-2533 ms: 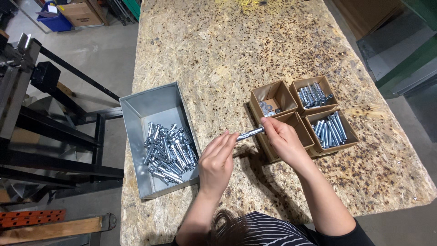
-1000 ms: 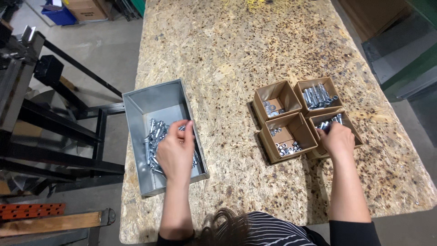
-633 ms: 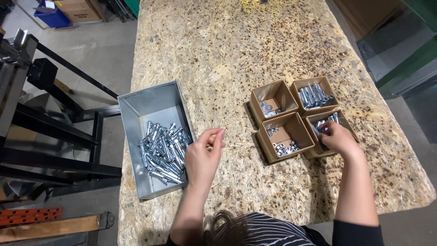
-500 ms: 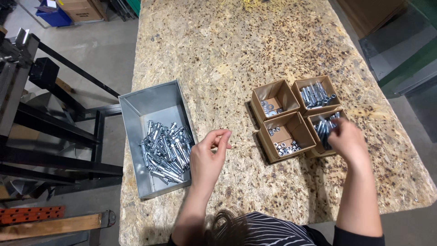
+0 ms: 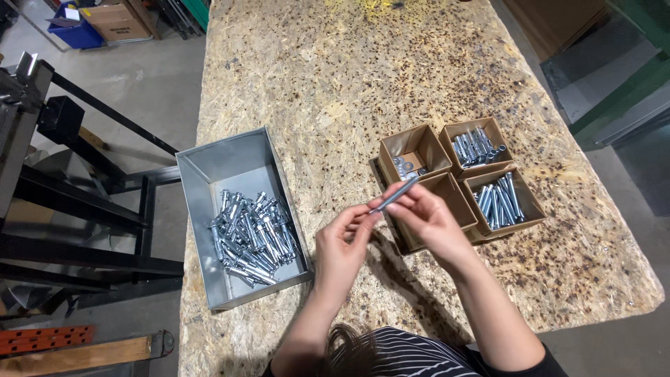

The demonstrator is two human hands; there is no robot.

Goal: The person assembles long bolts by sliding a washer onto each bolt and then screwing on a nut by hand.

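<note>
My left hand (image 5: 342, 241) and my right hand (image 5: 427, 218) are both closed on one long silvery anchor bolt (image 5: 394, 195), held in the air between them over the near middle of the bench (image 5: 335, 84). The left fingertips pinch its nearer, lower end and the right fingertips grip it further up, so it slants up toward the far right. To do this well I judge that I should keep the left pinch firm and steady and let the right fingers do the turning or sliding, keeping the bolt over the bench so a loose piece drops there and not on the floor.

The bolt is smooth, bright zinc-coloured metal, slim and round. Just behind my right hand sit four small open cardboard boxes (image 5: 413, 148) in a square: the two on the right hold long shiny sleeves or bolts, the far left one a few small flat pieces, the near left one mostly hidden. To the left stands a grey sheet-metal bin (image 5: 230, 159) with a heap of assembled bolts (image 5: 250, 234). The bench top is rough, flaky chipboard.
</note>
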